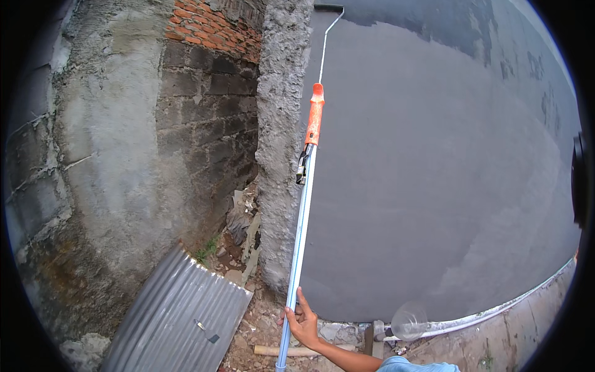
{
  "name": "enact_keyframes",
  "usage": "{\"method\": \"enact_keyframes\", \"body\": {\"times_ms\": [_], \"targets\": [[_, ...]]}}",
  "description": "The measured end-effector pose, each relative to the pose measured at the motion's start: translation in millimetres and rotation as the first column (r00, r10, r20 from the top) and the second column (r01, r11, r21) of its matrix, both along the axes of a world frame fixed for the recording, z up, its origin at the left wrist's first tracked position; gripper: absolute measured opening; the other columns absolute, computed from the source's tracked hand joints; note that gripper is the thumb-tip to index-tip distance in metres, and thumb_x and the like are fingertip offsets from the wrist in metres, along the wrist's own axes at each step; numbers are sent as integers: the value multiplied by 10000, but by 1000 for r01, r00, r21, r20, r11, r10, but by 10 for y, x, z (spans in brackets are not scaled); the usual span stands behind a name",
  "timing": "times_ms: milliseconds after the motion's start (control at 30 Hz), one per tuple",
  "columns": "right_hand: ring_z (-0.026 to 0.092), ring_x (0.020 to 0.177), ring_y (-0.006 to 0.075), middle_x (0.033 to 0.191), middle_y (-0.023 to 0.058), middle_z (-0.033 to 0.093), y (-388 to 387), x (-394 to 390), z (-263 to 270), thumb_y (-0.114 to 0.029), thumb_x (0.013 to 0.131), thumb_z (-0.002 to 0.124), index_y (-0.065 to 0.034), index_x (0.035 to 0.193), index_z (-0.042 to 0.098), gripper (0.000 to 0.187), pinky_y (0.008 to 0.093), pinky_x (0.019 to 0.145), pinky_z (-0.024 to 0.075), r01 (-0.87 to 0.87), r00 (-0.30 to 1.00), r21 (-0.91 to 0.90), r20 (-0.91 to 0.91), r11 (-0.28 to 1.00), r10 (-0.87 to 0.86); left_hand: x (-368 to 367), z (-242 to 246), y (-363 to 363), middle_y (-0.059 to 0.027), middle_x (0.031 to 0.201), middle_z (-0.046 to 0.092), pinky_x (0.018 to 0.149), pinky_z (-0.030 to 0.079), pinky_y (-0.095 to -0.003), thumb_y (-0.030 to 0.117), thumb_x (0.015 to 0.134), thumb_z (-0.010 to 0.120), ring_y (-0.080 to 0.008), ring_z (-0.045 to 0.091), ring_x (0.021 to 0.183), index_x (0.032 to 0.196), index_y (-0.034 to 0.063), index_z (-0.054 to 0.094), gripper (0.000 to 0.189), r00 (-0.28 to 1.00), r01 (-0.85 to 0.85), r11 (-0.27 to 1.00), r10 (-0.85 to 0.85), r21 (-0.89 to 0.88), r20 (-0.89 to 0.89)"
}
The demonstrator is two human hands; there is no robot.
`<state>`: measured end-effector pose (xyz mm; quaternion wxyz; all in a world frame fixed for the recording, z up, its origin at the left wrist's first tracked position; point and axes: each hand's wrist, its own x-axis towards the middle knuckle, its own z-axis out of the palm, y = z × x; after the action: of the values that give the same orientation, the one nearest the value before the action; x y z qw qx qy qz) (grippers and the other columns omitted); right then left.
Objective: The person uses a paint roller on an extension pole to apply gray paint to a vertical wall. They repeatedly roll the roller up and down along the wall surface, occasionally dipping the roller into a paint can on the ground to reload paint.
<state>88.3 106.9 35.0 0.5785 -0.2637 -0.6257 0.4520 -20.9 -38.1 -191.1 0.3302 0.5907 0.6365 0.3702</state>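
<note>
My right hand [303, 325] is around the lower part of a long white pipe with blue stripes [300, 232], thumb and index finger pointing upward along it. An orange roller handle [314, 116] is fixed at the pipe's upper end. Beside that joint sits a small black labelled piece [301, 165]. From the handle a bent metal rod leads up to a dark paint roller [328, 8], which rests against the grey wall [395, 162]. Darker patches mark the top of this wall. My left hand is out of view.
A rough concrete column [281, 139] borders the wall's left side. Lower left, a corrugated metal sheet [186, 311] carries a paintbrush [207, 331]. Rubble [241, 260] fills the corner behind. A pale pipe [265, 350] lies on the ground; a clear round container [409, 321] is near the wall's foot.
</note>
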Motion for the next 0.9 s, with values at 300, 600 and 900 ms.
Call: {"method": "enact_keyframes", "body": {"times_ms": [300,600,900], "targets": [[663,668,142,786,89,651,481,-229,928,-51,986,537,-160,1563,159,699,309,625,609,-14,996,-1,84,1000,14,-349,-161,415,-213,1047,664,804,443,-507,441,1011,383,-419,601,954,1125,4,622,511,992,12,999,-18,-49,-124],[661,697,146,859,97,653,84,-233,-26,-21,972,557,-116,1560,159,717,301,666,604,-39,998,-50,44,998,41,-219,37,261,-211,1019,661,791,446,-504,454,1007,385,-417,603,934,1105,4,624,519,997,-22,996,15,-90,-79],[663,722,123,859,90,674,241,-269,325,-30,968,573,-136,1551,226,687,290,638,586,-18,999,-63,35,998,20,-240,27,180,-209,992,658,778,448,-500,467,1003,388,-415,606,914,1085,5,626,527,997,-39,995,32,-96,-72]]}}
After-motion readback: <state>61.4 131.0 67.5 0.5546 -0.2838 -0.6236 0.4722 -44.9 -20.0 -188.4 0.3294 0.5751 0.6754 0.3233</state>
